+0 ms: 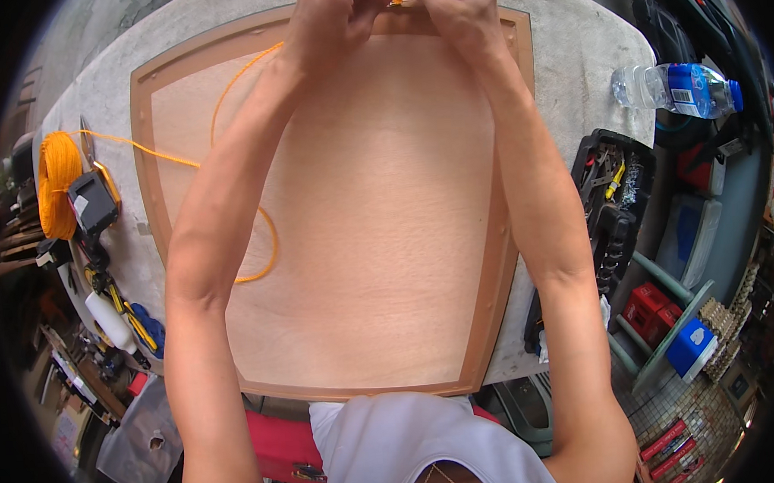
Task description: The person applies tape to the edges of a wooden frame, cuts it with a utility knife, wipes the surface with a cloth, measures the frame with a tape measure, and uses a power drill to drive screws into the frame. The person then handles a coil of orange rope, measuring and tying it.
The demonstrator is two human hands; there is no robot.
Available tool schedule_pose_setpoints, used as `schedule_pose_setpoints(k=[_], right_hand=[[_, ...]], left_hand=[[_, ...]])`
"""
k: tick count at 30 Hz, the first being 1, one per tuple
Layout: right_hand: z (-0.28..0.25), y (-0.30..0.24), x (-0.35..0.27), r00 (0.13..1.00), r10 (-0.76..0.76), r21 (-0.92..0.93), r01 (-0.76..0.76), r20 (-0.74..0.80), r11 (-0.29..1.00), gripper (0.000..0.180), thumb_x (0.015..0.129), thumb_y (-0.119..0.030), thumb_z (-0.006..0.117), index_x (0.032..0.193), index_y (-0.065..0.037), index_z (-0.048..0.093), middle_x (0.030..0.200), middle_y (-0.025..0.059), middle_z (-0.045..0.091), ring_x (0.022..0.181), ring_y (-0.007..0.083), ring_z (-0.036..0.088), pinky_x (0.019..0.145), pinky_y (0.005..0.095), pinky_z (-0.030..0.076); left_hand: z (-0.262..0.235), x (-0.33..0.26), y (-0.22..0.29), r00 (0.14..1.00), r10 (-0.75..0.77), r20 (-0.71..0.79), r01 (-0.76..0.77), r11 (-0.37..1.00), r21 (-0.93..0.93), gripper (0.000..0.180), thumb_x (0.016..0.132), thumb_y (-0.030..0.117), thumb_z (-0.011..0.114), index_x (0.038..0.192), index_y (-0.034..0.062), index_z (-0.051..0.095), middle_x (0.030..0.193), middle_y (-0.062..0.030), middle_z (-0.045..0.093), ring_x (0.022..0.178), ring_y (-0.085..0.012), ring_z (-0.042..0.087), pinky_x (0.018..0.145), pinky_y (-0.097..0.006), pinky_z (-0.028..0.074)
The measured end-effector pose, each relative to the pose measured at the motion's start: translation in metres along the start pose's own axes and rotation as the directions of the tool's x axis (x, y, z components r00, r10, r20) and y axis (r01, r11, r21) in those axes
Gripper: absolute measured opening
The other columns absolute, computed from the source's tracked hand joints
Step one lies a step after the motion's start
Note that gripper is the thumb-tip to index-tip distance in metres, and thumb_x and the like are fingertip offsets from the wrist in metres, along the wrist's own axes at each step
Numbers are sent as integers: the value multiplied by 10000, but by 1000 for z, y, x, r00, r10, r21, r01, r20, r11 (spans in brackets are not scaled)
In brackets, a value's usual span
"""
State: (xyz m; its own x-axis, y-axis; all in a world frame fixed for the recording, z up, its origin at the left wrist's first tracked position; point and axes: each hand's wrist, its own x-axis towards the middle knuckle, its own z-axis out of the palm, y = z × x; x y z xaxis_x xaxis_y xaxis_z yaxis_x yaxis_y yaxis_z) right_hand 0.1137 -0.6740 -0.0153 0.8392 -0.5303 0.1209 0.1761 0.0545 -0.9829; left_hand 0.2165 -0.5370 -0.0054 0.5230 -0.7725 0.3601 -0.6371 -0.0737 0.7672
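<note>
Blue-labelled bottle (678,89) lying far right, red boxes (647,312) lower right. Left hand (330,24) and right hand (462,14) together at the board's (378,242) far edge, both pinching orange string (225,102).

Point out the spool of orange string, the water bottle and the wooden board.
spool of orange string (54,185), head view, on the wound string at the spool's middle.
water bottle (678,89), head view, on its blue label.
wooden board (378,242), head view, on the bare pale panel between the forearms.
</note>
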Motion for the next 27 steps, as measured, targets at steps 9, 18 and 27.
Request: schedule_pose_setpoints(k=[9,18,27], right_hand=[[6,3,-5,928,-373,-528,309,-15,791,135,748,-56,681,866,-7,720,791,144,675,619,217,629,556,308,499],[9,-1,-3,849,-522,-662,437,80,609,60,748,-33,644,781,-26,694,751,129,640,718,284,603,664,375,496],[7,2,3,773,-596,-648,571,218,504,82,751,8,627,790,-46,674,769,117,624,775,310,575,716,396,470]], left_hand=[[3,-3,-1,998,-9,-70,9,1000,1,35,842,21,659,872,6,650,729,-108,667,609,-153,617,565,-290,492],[4,-4,-2,991,-117,-59,107,983,-151,35,853,12,664,888,7,666,708,-34,660,620,-68,566,552,-235,458],[-9,1,-27,969,-157,190,225,878,-422,72,865,-24,646,921,16,665,857,-3,654,767,-51,568,666,-197,463]])
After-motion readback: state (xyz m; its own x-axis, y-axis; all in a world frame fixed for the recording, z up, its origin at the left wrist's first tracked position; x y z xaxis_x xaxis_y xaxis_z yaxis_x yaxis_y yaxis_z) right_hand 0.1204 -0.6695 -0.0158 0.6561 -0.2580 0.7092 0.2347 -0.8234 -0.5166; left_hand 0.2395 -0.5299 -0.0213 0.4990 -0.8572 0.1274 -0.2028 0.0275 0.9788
